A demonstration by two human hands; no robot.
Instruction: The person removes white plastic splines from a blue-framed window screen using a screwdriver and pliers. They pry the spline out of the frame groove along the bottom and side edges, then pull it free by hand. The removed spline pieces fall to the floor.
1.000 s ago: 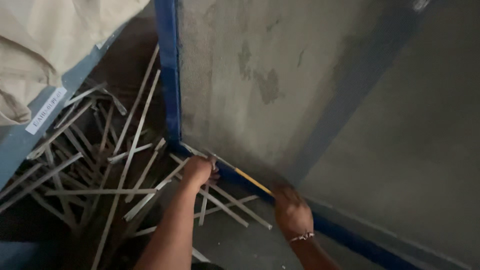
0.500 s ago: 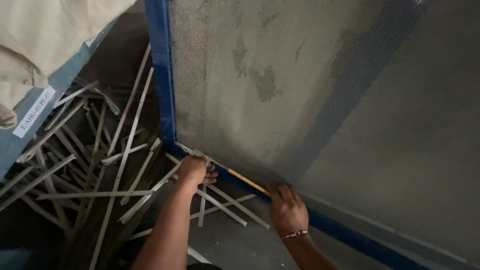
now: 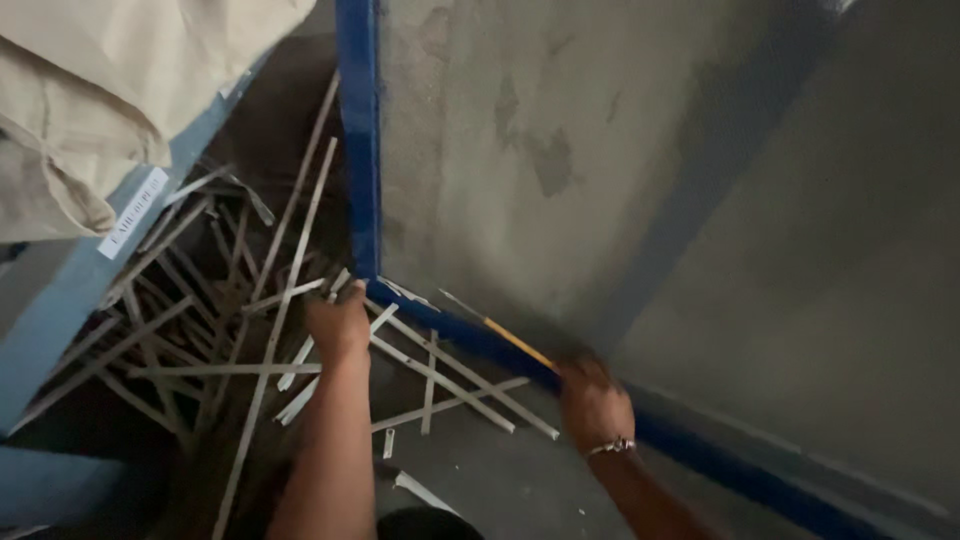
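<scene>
Down at the blue metal frame's (image 3: 357,150) corner, the left hand (image 3: 338,325) rests closed; the right hand (image 3: 592,402) grips a thin yellow strip (image 3: 505,337) lying along the frame's bottom rail between both hands.

Scene was dim, light falling from upper left onto the pale beige cloth sack (image 3: 90,90). My right hand (image 3: 592,402) smeared with motion blur. Deep shadow under the scattered thin pale wooden strips (image 3: 240,340). Whole frame soft, no glare.

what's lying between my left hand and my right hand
Head view: along the blue frame edge a thin yellow-handled tool runs from the right hand toward the left hand.
</scene>
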